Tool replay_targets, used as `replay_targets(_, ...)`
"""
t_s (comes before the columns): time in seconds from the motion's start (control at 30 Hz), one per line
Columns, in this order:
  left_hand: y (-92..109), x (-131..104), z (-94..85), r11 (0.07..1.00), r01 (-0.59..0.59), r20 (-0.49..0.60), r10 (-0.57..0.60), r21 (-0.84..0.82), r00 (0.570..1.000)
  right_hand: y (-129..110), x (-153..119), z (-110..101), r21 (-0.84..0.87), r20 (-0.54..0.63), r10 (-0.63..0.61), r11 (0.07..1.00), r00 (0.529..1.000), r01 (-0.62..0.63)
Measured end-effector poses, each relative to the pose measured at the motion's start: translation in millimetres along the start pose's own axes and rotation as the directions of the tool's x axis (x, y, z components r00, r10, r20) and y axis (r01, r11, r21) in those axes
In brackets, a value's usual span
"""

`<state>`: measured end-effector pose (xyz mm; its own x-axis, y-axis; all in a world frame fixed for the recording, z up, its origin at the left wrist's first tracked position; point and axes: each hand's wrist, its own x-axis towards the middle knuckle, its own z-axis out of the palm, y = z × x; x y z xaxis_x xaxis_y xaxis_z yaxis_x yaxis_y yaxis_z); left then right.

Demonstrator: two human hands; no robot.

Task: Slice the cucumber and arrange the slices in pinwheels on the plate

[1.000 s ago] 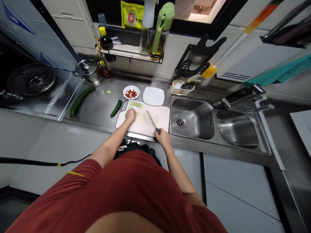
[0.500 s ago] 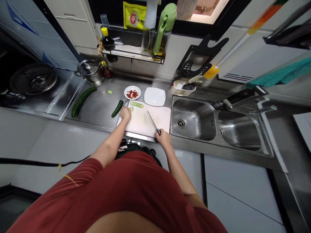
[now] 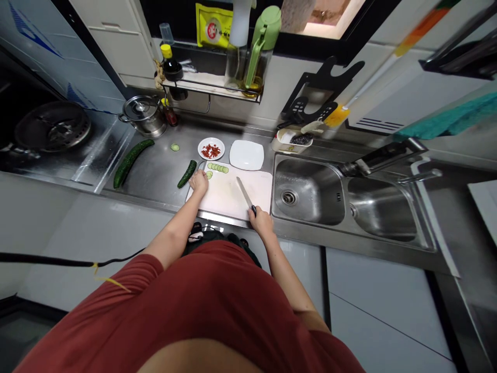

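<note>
Seemingly setting cucumber slices (image 3: 218, 168) aside on the board (image 3: 229, 202), the left hand (image 3: 199, 182) is beside them, hold unclear, and the right hand (image 3: 262, 222) grips a knife (image 3: 245, 192) the next move should keep clear.

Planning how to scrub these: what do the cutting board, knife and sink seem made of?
Cutting board: probably plastic, matte; smooth, pale, no visible grain. Knife: likely steel blade, greyish sheen; black handle, material unclear. Sink: metal, seemingly stainless steel, with bright reflections.

The knife (image 3: 244, 191) (long, shiny and black at one end) slants over the white board (image 3: 227, 199). Round, pale green cucumber slices (image 3: 218, 168) overlap in a row near the board's far edge.
</note>
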<state>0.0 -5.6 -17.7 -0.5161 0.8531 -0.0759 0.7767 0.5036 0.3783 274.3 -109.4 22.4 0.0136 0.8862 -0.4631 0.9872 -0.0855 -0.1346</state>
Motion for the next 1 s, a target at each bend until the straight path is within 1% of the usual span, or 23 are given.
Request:
replay_targets(0.17, 0.7, -4.5, -3.1, 1.0, -0.004, 0.0, 0.004, 0.012, 1.0, 1.3, 0.4, -0.2, -0.011, 0.017, -0.01, 1.0, 1.0, 0.01)
replay_targets(0.27, 6.0, -9.4, -4.7, 1.0, -0.028, -0.011, 0.028, 0.01, 1.0, 2.1, 1.2, -1.4, -0.018, 0.02, -0.012, 1.0, 1.0, 0.012)
replay_targets(0.33, 12.8, -12.3, -4.5, 0.997, -0.079, -0.005, 0.079, 0.003, 0.997, 1.9, 1.6, -2.8, -0.025, 0.02, -0.013, 1.0, 1.0, 0.013)
replay_targets(0.43, 26.0, -13.8, -2.1, 0.982, -0.186, 0.028, 0.187, -0.037, 0.982, 0.4, 1.3, -5.6, -0.035, 0.021, -0.006, 0.999, 1.0, 0.007)
replay_targets(0.53, 38.7, -10.8, 2.0, 0.961, -0.27, 0.078, 0.274, -0.059, 0.959, -1.5, 0.4, -8.0, -0.041, 0.028, 0.0, 0.999, 1.0, 0.001)
replay_targets(0.63, 48.2, -4.6, 7.0, 0.948, -0.314, 0.128, 0.317, -0.045, 0.94, -2.3, 0.1, -8.8, -0.035, 0.034, 0.003, 0.999, 0.999, -0.002)
replay_targets(0.7, 52.8, -0.2, 10.8, 0.941, -0.336, 0.143, 0.339, -0.045, 0.93, -2.0, 0.5, -8.2, -0.028, 0.037, 0.002, 1.0, 0.999, -0.001)
replay_targets(0.87, 59.4, 8.6, 19.2, 0.923, -0.384, 0.179, 0.376, 0.012, 0.909, 0.2, 1.8, -7.0, -0.011, 0.038, -0.013, 1.0, 0.999, 0.014)
replay_targets(1.0, 60.5, 13.1, 21.4, 0.915, -0.4, 0.207, 0.384, 0.044, 0.9, 0.2, 1.6, -8.3, -0.008, 0.031, -0.013, 1.0, 0.999, 0.013)
